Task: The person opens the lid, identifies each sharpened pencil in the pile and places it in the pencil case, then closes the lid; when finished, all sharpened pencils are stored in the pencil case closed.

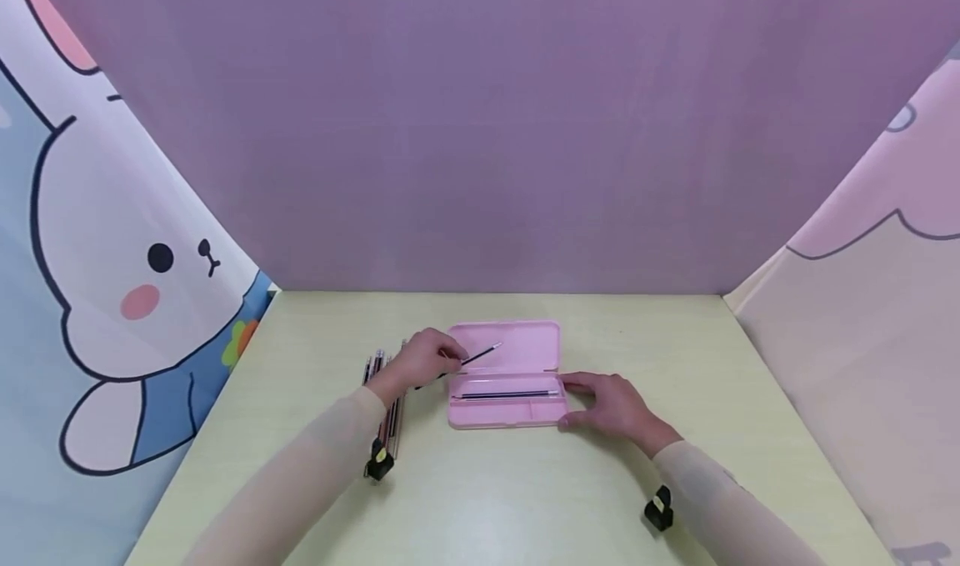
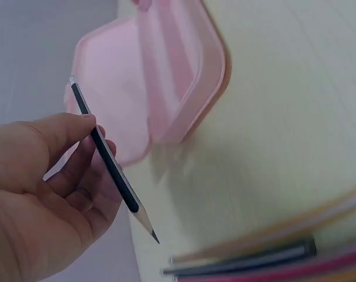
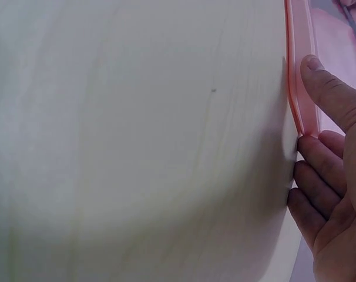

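My left hand (image 1: 426,359) pinches a dark pencil (image 2: 112,158) between thumb and fingers. Its sharpened point slants down and toward me in the left wrist view, and its other end overlaps the raised lid in the head view. The pink pencil case (image 1: 472,416) lies open on the table, lid folded back. A dark pencil (image 1: 506,395) lies lengthwise in its tray. At the case's right end, my right hand (image 1: 611,403) holds the edge, thumb at the near corner and fingers by the hinge side; the right wrist view shows the thumb (image 3: 331,88) against the wall.
Several loose pencils (image 1: 395,424) lie in a bunch left of the case, partly hidden under my left forearm. Black wrist devices show below each sleeve. A purple panel (image 1: 495,132) rises behind the pale table (image 1: 510,499), with printed cloths at both sides.
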`<control>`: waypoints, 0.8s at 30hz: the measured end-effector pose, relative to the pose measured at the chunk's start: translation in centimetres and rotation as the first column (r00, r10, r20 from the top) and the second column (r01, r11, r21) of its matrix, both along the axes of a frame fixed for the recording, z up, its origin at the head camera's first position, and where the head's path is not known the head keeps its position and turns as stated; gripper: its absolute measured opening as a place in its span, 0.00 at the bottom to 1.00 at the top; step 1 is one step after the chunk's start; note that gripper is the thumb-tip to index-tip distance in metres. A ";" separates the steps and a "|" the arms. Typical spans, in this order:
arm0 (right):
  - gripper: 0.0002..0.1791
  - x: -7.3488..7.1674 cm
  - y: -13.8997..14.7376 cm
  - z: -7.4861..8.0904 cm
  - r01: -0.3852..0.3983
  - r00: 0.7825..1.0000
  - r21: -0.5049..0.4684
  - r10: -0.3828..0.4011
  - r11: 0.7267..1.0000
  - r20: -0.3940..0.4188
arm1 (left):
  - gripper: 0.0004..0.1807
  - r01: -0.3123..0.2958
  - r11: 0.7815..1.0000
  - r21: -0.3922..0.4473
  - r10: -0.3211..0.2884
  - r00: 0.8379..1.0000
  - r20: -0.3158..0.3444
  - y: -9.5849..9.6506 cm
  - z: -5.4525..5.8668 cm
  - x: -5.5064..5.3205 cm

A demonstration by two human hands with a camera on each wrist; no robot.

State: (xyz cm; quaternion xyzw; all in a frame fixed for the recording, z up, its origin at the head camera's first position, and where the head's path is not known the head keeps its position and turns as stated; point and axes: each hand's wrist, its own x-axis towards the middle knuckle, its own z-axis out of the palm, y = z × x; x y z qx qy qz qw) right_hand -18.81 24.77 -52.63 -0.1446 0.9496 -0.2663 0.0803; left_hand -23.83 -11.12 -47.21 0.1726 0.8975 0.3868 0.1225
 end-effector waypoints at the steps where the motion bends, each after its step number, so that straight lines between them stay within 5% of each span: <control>1: 0.45 0.0 0.0 0.0 -0.001 1.000 0.001 0.001 1.000 -0.002 | 0.09 0.019 1.000 -0.006 -0.019 1.000 -0.002 0.6 -0.3 -0.1; 13: 0.44 0.1 -0.2 0.0 0.012 1.000 -0.005 -0.012 1.000 0.008 | 0.08 0.150 0.972 -0.181 -0.177 0.974 -0.143 6.3 -2.3 0.2; 24: 0.44 0.2 -0.3 0.1 0.015 1.000 -0.018 -0.015 1.000 0.007 | 0.08 0.198 0.927 -0.320 -0.257 0.954 -0.152 8.8 -2.5 0.6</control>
